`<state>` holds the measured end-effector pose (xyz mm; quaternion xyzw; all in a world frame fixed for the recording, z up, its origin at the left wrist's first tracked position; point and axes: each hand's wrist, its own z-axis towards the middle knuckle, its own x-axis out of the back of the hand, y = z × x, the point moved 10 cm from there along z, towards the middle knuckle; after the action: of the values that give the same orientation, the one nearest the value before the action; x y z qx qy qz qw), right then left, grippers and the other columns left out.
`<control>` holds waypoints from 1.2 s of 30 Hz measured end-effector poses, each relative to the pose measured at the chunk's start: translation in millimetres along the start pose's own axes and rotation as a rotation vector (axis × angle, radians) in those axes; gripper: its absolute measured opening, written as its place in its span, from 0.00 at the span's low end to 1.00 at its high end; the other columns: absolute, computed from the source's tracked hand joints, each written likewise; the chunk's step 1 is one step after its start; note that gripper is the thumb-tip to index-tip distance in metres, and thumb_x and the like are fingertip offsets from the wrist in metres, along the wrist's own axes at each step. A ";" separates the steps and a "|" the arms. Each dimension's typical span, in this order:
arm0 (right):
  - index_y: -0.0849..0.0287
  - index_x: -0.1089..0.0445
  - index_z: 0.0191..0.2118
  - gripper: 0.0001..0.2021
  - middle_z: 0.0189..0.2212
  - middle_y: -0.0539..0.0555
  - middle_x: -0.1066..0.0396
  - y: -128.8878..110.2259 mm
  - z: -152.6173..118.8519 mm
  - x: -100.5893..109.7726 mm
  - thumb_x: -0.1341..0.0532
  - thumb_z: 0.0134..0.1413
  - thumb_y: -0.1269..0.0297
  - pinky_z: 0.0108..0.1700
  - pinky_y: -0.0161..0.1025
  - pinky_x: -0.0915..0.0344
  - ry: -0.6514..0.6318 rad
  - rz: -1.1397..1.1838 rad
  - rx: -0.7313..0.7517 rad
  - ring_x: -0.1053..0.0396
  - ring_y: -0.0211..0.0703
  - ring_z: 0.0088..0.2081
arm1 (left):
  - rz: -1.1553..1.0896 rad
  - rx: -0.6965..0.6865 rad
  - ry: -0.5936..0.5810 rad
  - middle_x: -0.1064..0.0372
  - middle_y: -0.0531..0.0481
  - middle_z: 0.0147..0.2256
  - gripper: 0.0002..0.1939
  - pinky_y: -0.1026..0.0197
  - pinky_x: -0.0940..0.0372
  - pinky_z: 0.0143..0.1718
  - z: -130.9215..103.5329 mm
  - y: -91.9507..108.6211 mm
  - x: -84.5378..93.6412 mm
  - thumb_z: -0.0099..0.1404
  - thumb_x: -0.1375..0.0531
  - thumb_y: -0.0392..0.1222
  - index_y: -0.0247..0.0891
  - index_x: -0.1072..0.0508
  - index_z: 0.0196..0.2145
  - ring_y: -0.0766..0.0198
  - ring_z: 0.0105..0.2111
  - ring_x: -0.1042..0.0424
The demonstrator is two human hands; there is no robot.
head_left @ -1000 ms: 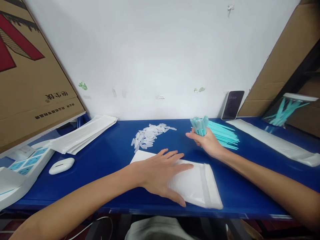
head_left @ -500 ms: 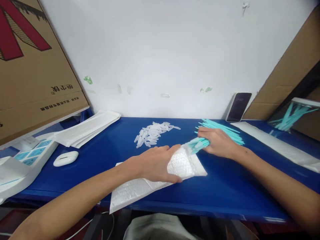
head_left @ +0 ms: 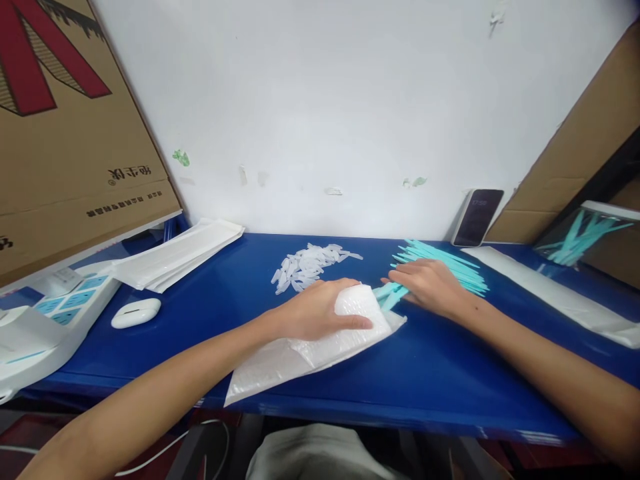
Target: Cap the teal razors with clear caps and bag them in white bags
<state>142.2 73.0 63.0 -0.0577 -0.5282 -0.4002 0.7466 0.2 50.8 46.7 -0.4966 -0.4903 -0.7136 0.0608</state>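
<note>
On a glossy blue tabletop [head_left: 465, 380], the left hand [head_left: 317, 312] is curled over a white, bubble-textured plastic envelope [head_left: 285, 367], its thumb pressed along the upper face near the open end. The envelope lies slantwise near the front edge, its mouth pointing towards the right hand [head_left: 427, 285]. That hand is closed around a bundle of slim turquoise plastic sticks [head_left: 392, 297], whose ends sit in the envelope's mouth; how deep they go is hidden. Just behind the right hand lies a spread heap of matching turquoise sticks [head_left: 457, 267], and beyond the left hand a loose pile of small, translucent whitish plastic pieces [head_left: 313, 263]. Well to the left are a stack of flat white envelopes [head_left: 183, 253] and a rounded white plastic case [head_left: 136, 313]. A phone with a dark screen [head_left: 479, 219] leans against the white wall [head_left: 325, 120] at the back right.
</note>
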 end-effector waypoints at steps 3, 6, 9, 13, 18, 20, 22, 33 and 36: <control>0.56 0.35 0.23 0.20 0.18 0.51 0.35 4.5 1.0 6.4 0.45 0.69 0.61 0.29 0.41 0.54 0.141 0.026 -0.039 0.42 0.39 0.22 | -0.074 -0.005 0.035 0.41 0.46 0.66 0.42 0.46 0.45 0.64 1.0 -0.2 2.4 0.63 0.37 0.67 0.43 0.39 0.67 0.45 0.65 0.41; 0.56 0.36 0.23 0.19 0.19 0.50 0.36 9.6 0.3 10.5 0.44 0.68 0.62 0.30 0.41 0.53 0.240 0.010 -0.055 0.44 0.40 0.23 | -0.143 -0.037 0.063 0.43 0.46 0.67 0.42 0.48 0.46 0.66 1.3 3.5 4.7 0.63 0.36 0.65 0.44 0.39 0.67 0.48 0.66 0.42; 0.56 0.34 0.24 0.18 0.21 0.51 0.35 10.8 -0.8 13.8 0.44 0.68 0.62 0.32 0.41 0.51 0.292 -0.080 -0.055 0.44 0.41 0.25 | -0.182 -0.071 0.062 0.41 0.46 0.66 0.40 0.50 0.44 0.65 0.9 8.4 4.1 0.63 0.35 0.62 0.44 0.39 0.67 0.50 0.65 0.40; 0.56 0.34 0.25 0.17 0.21 0.52 0.35 5.6 -1.0 22.0 0.43 0.68 0.63 0.32 0.43 0.52 0.337 -0.163 -0.069 0.44 0.42 0.26 | -0.191 -0.055 0.073 0.43 0.45 0.67 0.42 0.49 0.44 0.65 1.6 6.5 3.7 0.63 0.34 0.62 0.44 0.41 0.68 0.48 0.66 0.41; 0.56 0.37 0.22 0.19 0.19 0.50 0.38 -0.3 -0.1 30.9 0.41 0.66 0.60 0.31 0.43 0.54 0.352 -0.062 -0.100 0.46 0.40 0.24 | -0.137 0.006 -0.028 0.42 0.41 0.66 0.46 0.50 0.40 0.60 3.4 -2.7 -3.6 0.63 0.36 0.65 0.43 0.45 0.70 0.46 0.63 0.38; 0.56 0.38 0.21 0.21 0.18 0.49 0.39 -1.8 -0.3 31.4 0.41 0.67 0.59 0.31 0.43 0.54 0.342 -0.034 -0.105 0.47 0.40 0.23 | -0.087 0.038 -0.106 0.39 0.40 0.64 0.48 0.50 0.37 0.54 3.4 -7.8 -9.8 0.62 0.37 0.68 0.42 0.47 0.70 0.44 0.59 0.34; 0.56 0.38 0.21 0.21 0.18 0.49 0.39 -3.5 -1.0 30.4 0.41 0.67 0.59 0.30 0.43 0.54 0.330 -0.030 -0.102 0.47 0.39 0.23 | -0.061 0.048 -0.140 0.36 0.39 0.63 0.49 0.52 0.36 0.51 3.7 -10.7 -12.0 0.61 0.38 0.70 0.42 0.46 0.70 0.44 0.56 0.31; 0.56 0.36 0.22 0.20 0.19 0.50 0.38 -8.1 0.3 28.0 0.43 0.68 0.58 0.31 0.43 0.52 0.329 -0.150 -0.055 0.45 0.40 0.24 | -0.317 -0.086 -0.187 0.26 0.45 0.47 0.27 0.60 0.35 0.39 4.9 2.3 -8.1 0.69 0.42 0.63 0.38 0.28 0.53 0.57 0.42 0.27; 0.56 0.36 0.22 0.20 0.19 0.50 0.37 -9.3 -1.7 30.3 0.42 0.67 0.58 0.31 0.43 0.51 0.366 -0.157 -0.050 0.45 0.41 0.24 | -0.353 -0.058 -0.187 0.26 0.46 0.44 0.26 0.62 0.37 0.34 5.2 -0.1 -9.1 0.69 0.41 0.62 0.37 0.28 0.51 0.59 0.38 0.28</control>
<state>141.1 49.6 84.4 0.0388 -0.3766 -0.4740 0.7950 8.1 51.2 39.8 -0.4686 -0.5526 -0.6777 -0.1257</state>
